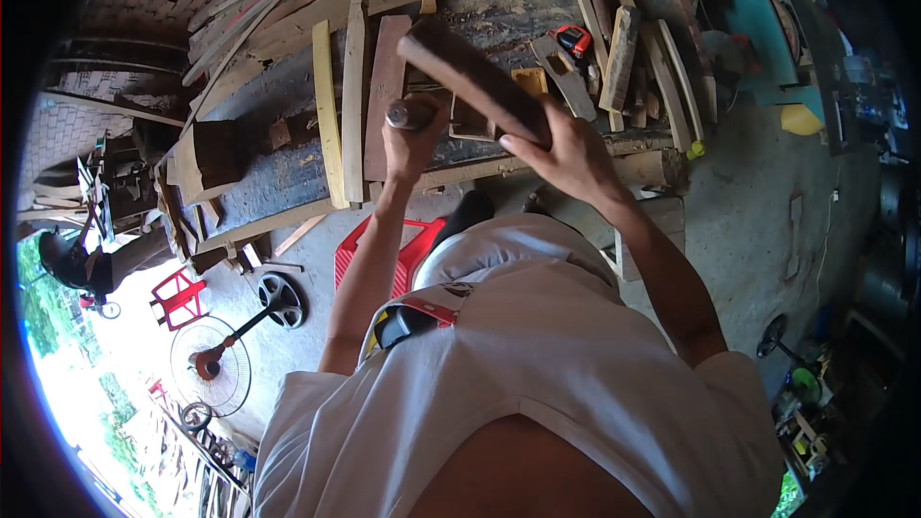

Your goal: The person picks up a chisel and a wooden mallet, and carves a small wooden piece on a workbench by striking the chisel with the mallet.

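Note:
My right hand (574, 161) is wrapped round one end of a thick, dark wooden block (470, 77), raised above the workbench (460, 14) and slanting up to the left. My left hand (411, 152) is closed around a short tool handle (411, 114) whose round, worn end faces up toward me. The rest of that tool is hidden below the fist. The block's far end is above and beside the handle, apart from it in this view. Beneath my hands, a reddish-brown board (387, 86) and a small wooden frame piece (470, 121) lie on the bench.
Pale wooden strips (328, 115) cross the bench at left. A red and black tape measure (574, 40) lies among offcuts at right. A red plastic stool (422, 238) stands by my legs. A pedestal fan (209, 364) is on the left, a teal machine (767, 38) at far right.

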Demonstrator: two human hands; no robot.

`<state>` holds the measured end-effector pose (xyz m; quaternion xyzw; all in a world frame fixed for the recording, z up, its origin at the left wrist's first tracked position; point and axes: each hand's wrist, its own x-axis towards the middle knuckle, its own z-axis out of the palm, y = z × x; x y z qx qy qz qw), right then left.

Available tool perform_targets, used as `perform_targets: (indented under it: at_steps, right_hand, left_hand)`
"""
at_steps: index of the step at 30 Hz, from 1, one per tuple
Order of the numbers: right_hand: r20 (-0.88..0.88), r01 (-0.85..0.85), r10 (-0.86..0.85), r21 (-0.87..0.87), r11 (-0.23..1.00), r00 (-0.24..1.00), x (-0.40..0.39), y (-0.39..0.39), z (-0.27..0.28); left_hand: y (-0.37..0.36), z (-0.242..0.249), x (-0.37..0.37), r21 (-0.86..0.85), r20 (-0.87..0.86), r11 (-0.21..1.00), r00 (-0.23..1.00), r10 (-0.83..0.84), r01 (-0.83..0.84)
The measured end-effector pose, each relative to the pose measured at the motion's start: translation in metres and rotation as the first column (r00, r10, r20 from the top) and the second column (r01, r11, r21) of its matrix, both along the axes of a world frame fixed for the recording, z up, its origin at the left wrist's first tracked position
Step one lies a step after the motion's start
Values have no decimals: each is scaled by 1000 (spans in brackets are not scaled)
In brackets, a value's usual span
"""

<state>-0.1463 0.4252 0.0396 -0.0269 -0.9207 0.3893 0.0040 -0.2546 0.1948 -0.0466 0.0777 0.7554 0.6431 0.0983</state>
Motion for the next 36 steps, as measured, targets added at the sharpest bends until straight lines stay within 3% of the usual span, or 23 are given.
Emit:
perform_targets:
  at_steps: [1,4,11,14,17,19,20,21,22,23,24,26,27,29,30,32,36]
  right_hand:
    - [78,61,-55,-81,995,995,3,4,3]
    - [71,143,-138,-69,987,988,5,18,-9]
    - [124,145,-149,45,988,981,13,22,-6]
    - [-165,96,-112,-100,990,980,2,5,23]
    - [-177,42,-81,-212,976,981,-12,-12,65]
    - [-319,17,-45,-90,996,947,-19,-24,66]
    - [-146,-16,23,45,999,989,-19,-25,59]
    - [37,-72,66,173,982,997,-20,-26,50]
    - [-123,-55,81,201,978,989,-19,-25,41]
    - [-128,-55,82,207,977,988,-21,-24,37]
    - [-57,-65,73,135,989,996,-23,-22,34]
    - [62,-5,3,21,1000,998,-20,-22,30]
    - [58,-9,8,24,1000,998,-19,-18,25]
    - [16,102,-101,-54,993,995,-14,-9,14]
    - [109,140,-130,-92,986,986,-12,-4,12]
    - [143,191,-176,-103,976,974,-3,3,4]
    - [236,273,-235,-144,951,943,13,9,-18]
  left_hand:
    - [1,8,-3,-2,1,1000,1000,3,-3]
    - [3,18,-15,-61,9,993,995,-103,103]
    - [20,14,-17,-179,-141,966,967,-211,185]
    - [24,19,-17,-222,-132,956,966,-222,189]
    - [27,16,-16,-233,-193,959,958,-211,164]
    - [25,3,-17,-207,-293,961,926,-237,181]
    - [28,9,-14,-193,-388,967,893,-230,165]
    - [25,5,-16,-235,-374,952,886,-275,197]
    - [19,-25,-23,-346,-477,924,818,-322,163]
    - [22,-26,-27,-445,-563,889,737,-373,109]
    - [19,-27,-28,-441,-566,892,740,-364,101]
    - [11,-13,-21,-225,-176,957,959,-222,181]
    - [11,-3,-20,-178,-170,978,975,-141,111]
    - [-5,-6,-31,-76,13,968,971,-239,239]
    - [-10,-8,-30,-80,15,968,971,-237,237]
    - [-14,-12,-28,164,187,982,974,-126,95]
    - [-10,-7,-21,16,53,988,986,-156,156]
